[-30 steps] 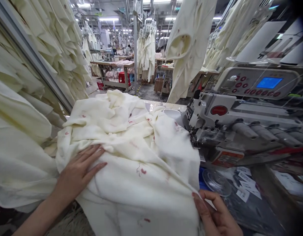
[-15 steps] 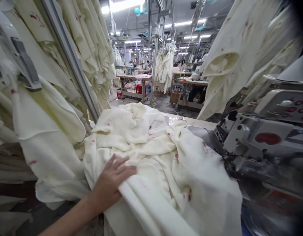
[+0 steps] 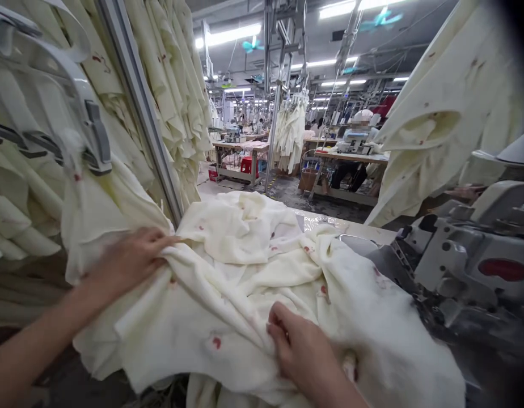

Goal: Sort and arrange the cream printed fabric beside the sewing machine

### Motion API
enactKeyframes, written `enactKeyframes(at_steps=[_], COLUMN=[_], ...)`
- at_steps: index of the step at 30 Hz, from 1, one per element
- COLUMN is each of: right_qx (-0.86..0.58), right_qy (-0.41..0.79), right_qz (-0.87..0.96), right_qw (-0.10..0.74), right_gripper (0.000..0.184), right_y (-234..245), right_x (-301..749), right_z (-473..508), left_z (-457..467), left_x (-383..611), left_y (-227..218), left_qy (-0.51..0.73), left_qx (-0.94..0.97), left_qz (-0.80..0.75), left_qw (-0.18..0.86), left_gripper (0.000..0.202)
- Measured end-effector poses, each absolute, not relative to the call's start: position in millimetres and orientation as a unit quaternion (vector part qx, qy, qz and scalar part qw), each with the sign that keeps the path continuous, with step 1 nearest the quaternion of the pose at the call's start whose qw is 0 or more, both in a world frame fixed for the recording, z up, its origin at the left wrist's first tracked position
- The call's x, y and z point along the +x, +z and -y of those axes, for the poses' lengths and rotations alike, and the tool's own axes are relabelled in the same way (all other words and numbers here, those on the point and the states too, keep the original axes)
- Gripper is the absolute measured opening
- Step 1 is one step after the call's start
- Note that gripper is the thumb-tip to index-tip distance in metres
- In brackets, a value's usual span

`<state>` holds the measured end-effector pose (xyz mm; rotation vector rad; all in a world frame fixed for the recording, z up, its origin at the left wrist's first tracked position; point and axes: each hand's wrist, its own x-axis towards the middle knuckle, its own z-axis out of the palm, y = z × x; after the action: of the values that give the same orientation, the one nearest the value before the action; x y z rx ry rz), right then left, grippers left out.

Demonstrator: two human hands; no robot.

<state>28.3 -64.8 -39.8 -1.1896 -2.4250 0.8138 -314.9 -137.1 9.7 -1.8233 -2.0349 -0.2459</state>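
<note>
A heap of cream fabric with small red printed marks lies crumpled on the worktable. My left hand is closed on an edge of this fabric at the left of the heap, slightly blurred. From there a fold of cloth slopes down to my right hand, whose fingers are curled and pinched on the cloth near the front. The exact grip of the right fingertips is partly hidden. Cloth hangs in front of me below both hands.
On the right stands a sewing machine. Cream pieces hang from clips at the left, beside a metal post. Another hanging piece is at upper right. Farther back are worktables and a person in a white cap.
My left hand has moved left and up from lying on the heap and now grips an edge, spreading cloth leftward. My right hand has come into view. The view has shifted slightly.
</note>
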Motion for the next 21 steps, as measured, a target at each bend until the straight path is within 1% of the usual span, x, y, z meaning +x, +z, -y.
enactKeyframes(at_steps=[1,2,5,8,10,12,13,15,17,18,19,21], right_qx=[-0.426,-0.433,-0.436,-0.429,-0.425,-0.42,-0.419,-0.418,-0.405,-0.39,-0.378,-0.349], right_qy=[0.243,0.222,0.188,0.156,0.146,0.143,0.142,0.136,0.124,0.117,0.106,0.062], right_qz=[0.859,0.859,0.853,0.858,0.862,0.859,0.853,0.829,0.802,0.793,0.784,0.766], right_qw=[0.147,0.158,0.215,0.233,0.235,0.255,0.278,0.346,0.422,0.453,0.48,0.536], right_gripper=[0.016,0.019,0.028,0.032,0.022,0.005,0.005,0.006,0.003,0.003,0.008,0.027], right_y=[-35,-29,-13,-18,-27,-26,-19,9,53,77,100,143], right_x=[20,10,-26,-67,-85,-90,-89,-83,-76,-73,-69,-58], right_z=[54,44,14,-17,-35,-50,-56,-65,-70,-72,-73,-75], left_z=[123,111,90,89,97,103,103,94,71,56,39,9], left_x=[-306,-296,-273,-269,-274,-281,-285,-292,-298,-300,-302,-303], left_y=[-3,-18,-58,-71,-66,-56,-51,-42,-33,-28,-22,-1], left_qy=[-0.086,-0.087,-0.117,-0.167,-0.206,-0.254,-0.284,-0.352,-0.412,-0.436,-0.458,-0.508], left_qx=[-0.656,-0.655,-0.649,-0.652,-0.661,-0.67,-0.667,-0.637,-0.59,-0.572,-0.558,-0.541], left_qz=[0.728,0.73,0.737,0.731,0.717,0.695,0.687,0.683,0.689,0.69,0.687,0.667], left_qw=[0.183,0.172,0.145,0.113,0.087,0.061,0.053,0.06,0.081,0.085,0.083,0.066], left_gripper=[0.029,0.029,0.03,0.033,0.035,0.034,0.034,0.04,0.055,0.058,0.056,0.039])
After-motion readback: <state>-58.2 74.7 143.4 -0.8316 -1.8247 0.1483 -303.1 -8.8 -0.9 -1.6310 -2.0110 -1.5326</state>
